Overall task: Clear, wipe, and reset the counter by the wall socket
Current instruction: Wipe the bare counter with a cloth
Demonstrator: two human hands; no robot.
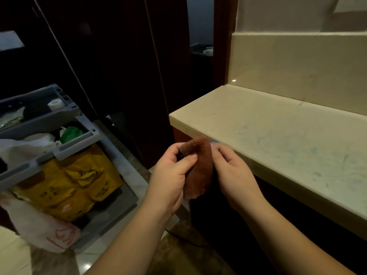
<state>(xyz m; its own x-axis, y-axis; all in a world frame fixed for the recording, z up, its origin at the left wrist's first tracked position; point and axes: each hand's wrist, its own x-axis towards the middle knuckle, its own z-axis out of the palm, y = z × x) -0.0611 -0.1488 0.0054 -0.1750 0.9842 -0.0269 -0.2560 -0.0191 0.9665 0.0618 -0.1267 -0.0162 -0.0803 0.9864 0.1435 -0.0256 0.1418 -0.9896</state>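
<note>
At the far left stood a grey cart (59, 151) with yellow bags (79, 179) and a white plastic bag (39, 229) hanging from it. Your left hand (168, 175) pinched the brown cloth (200, 169) between thumb and fingers, a clenched grip on its upper edge. Your right hand (232, 171) grasped the cloth's other side, just beside the near edge of the cream desk (278, 139), whose top showed faint smears to the right.

Home kitchen — pale stone counter (278, 139) with matching backsplash (297, 72), dark wood cabinets (111, 62), grey pull-out drawers (65, 147) stuffed with bags (79, 179) — tiled floor (12, 255)
</note>
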